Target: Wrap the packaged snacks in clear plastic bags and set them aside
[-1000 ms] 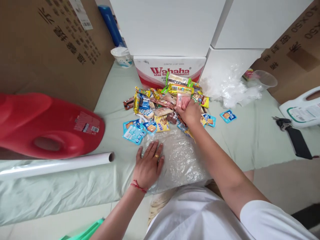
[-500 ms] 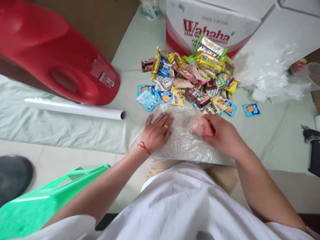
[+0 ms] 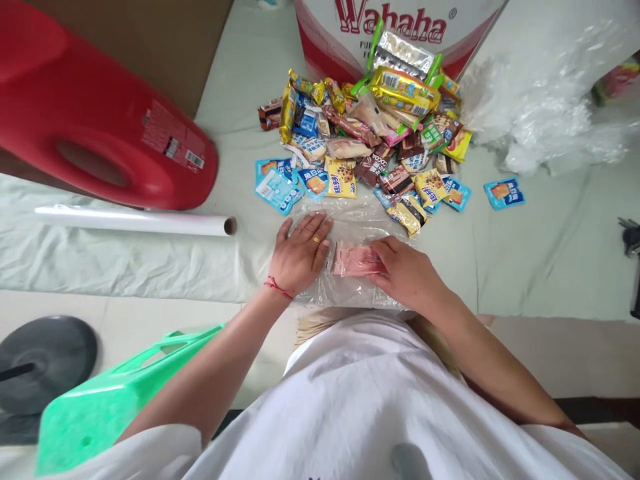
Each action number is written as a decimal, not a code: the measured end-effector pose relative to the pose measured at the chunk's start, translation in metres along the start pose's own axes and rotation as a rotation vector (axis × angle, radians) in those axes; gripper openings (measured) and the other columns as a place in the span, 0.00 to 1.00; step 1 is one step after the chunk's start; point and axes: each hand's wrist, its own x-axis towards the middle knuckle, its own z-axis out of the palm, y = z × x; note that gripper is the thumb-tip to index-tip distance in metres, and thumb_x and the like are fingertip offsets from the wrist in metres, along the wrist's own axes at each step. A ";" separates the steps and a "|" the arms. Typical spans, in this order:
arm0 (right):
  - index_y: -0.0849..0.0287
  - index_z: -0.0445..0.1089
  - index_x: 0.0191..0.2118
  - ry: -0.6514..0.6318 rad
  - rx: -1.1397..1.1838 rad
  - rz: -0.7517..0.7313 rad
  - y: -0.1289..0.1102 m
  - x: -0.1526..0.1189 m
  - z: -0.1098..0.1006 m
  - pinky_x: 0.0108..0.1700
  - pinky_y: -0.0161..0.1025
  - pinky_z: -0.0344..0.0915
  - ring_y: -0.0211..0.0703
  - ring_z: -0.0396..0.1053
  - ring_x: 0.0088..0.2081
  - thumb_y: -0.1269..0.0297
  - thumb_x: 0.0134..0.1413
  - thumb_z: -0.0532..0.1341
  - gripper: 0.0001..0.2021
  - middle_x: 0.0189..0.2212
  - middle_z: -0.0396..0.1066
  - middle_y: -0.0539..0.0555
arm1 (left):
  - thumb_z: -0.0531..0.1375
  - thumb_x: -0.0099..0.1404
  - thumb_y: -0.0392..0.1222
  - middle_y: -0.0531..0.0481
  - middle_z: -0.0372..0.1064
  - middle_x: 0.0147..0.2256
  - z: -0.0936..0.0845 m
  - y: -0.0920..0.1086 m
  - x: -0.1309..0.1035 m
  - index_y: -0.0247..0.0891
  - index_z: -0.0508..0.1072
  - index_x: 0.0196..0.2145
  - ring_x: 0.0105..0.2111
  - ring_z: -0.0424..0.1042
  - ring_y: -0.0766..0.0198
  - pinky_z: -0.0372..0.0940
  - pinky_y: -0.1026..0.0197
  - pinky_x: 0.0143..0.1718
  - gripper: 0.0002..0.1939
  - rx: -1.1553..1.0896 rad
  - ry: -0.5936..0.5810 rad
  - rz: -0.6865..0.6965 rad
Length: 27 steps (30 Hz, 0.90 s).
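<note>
My left hand (image 3: 300,257) lies flat, fingers spread, on the left part of a clear plastic bag (image 3: 330,293) at the table's front edge. Between thumb and fingers, my right hand (image 3: 407,270) grips the right end of a pink packet (image 3: 353,260), which lies level over the bag. Just beyond the bag spreads a pile of small wrapped snacks (image 3: 370,167) in yellow, blue, brown and green. A yellow packet with a dark window (image 3: 409,213) rests at the pile's front, near the bag's far edge.
A red jug (image 3: 180,160) and a white roll (image 3: 135,221) are at the left. Behind the pile stands a Wahaha box (image 3: 320,40). Crumpled clear plastic (image 3: 545,113) and one blue packet (image 3: 505,193) are at the right. A green basket (image 3: 100,413) is below left.
My right hand has moved left and turned, laying the pink packet out over the bag. My left hand remains flat on the bag. The camera view has shifted.
</note>
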 end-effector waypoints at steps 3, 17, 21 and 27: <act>0.57 0.65 0.63 0.053 0.017 0.041 -0.009 -0.001 0.001 0.43 0.45 0.70 0.55 0.74 0.50 0.57 0.67 0.61 0.23 0.58 0.70 0.62 | 0.42 0.79 0.48 0.46 0.56 0.72 0.001 -0.001 0.000 0.44 0.62 0.71 0.72 0.56 0.54 0.39 0.43 0.73 0.28 0.010 0.009 0.001; 0.60 0.68 0.56 0.001 -0.148 -0.062 -0.035 0.019 0.008 0.43 0.44 0.69 0.54 0.72 0.47 0.73 0.65 0.57 0.15 0.49 0.73 0.62 | 0.44 0.79 0.46 0.45 0.58 0.71 0.001 -0.002 0.000 0.43 0.64 0.70 0.71 0.58 0.51 0.46 0.39 0.72 0.27 0.074 0.022 0.043; 0.58 0.68 0.56 -0.042 -0.092 0.005 -0.017 0.009 0.000 0.38 0.42 0.67 0.52 0.74 0.45 0.70 0.59 0.64 0.19 0.49 0.73 0.60 | 0.43 0.79 0.47 0.46 0.56 0.72 0.000 -0.001 -0.001 0.44 0.64 0.70 0.72 0.57 0.52 0.45 0.40 0.72 0.27 0.063 0.024 0.045; 0.57 0.67 0.55 -0.012 -0.066 0.058 -0.007 -0.002 -0.027 0.36 0.42 0.64 0.51 0.75 0.43 0.69 0.54 0.64 0.22 0.48 0.72 0.57 | 0.43 0.80 0.47 0.46 0.55 0.72 0.002 -0.003 -0.001 0.43 0.63 0.70 0.72 0.56 0.52 0.44 0.39 0.72 0.27 0.055 0.013 0.042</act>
